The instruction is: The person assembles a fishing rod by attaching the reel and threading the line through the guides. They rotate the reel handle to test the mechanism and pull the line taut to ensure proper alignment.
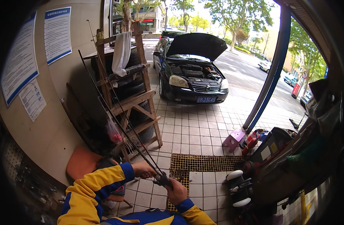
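Long, thin dark rods, which look like fishing rods (146, 150), slant from my hands up to the left, in front of a wooden rack. My right hand (178, 192) is closed round the dark handle end (163, 180). Just to its left, my left hand (143, 170) is closed at the lower part of the rods, its fingers pinched together. Whether it grips one rod or more than one cannot be made out. Both sleeves are yellow and blue.
A wooden rack (137, 100) with tyres and a white cloth (122, 52) stands ahead left. Beyond is a dark car (190, 77), its hood raised. An orange chair (83, 163) is at left. A yellow floor grating (205, 161), pink stool (233, 138) and dark machine (269, 148) lie right.
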{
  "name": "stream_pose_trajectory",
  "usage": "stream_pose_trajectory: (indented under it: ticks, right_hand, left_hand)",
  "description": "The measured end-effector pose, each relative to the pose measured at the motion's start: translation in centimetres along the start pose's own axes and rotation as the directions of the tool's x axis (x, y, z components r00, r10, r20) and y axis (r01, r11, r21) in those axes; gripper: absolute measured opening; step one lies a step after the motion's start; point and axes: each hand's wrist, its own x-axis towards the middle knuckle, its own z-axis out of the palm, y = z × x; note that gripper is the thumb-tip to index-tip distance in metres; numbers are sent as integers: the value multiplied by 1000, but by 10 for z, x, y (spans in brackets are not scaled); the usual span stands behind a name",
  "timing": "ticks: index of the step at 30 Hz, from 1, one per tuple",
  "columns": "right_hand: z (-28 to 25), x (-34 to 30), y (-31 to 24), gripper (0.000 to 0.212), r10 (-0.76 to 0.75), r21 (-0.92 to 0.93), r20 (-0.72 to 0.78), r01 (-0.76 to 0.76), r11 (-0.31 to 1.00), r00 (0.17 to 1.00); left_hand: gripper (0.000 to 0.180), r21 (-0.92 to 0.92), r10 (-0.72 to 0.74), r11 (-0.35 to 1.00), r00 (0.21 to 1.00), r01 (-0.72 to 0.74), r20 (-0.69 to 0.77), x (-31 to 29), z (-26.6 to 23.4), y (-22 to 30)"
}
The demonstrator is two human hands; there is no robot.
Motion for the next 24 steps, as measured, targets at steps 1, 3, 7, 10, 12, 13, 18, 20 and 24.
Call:
stream_pose_trajectory:
  ticks: [1,3,7,10,12,13,18,20,24]
  right_hand:
    - [1,-2,1,32,4,12,8,-4,1000,1000]
    - [0,-5,5,33,44,42,15,-45,998,999]
    - [1,-8,11,34,135,121,61,-142,982,989]
    - [0,-9,11,34,125,126,77,-134,983,989]
    - [-1,-10,10,34,130,146,86,-141,979,988]
    - [-2,-10,9,34,141,148,110,-157,976,984]
    - [-2,-11,7,34,215,219,175,-251,943,961]
    - [-1,-9,4,34,168,104,114,-180,978,979]
    - [-1,-7,1,33,149,171,104,-166,971,983]
  left_hand:
    - [24,76,17,997,999,-20,36,-1,-2,1]
    - [28,345,145,931,989,-123,-39,-6,-5,2]
    - [33,639,309,732,951,-237,-1,-17,4,14]
    - [26,805,469,491,880,-333,78,-27,12,16]
    - [22,827,576,334,792,-452,200,-31,12,13]
    - [19,843,568,284,789,-456,235,-31,10,11]
    - [15,784,661,87,624,-615,416,-27,-1,-7]
    - [19,739,726,120,566,-663,390,-26,-2,-10]
    - [20,687,701,304,643,-660,308,-31,0,-14]
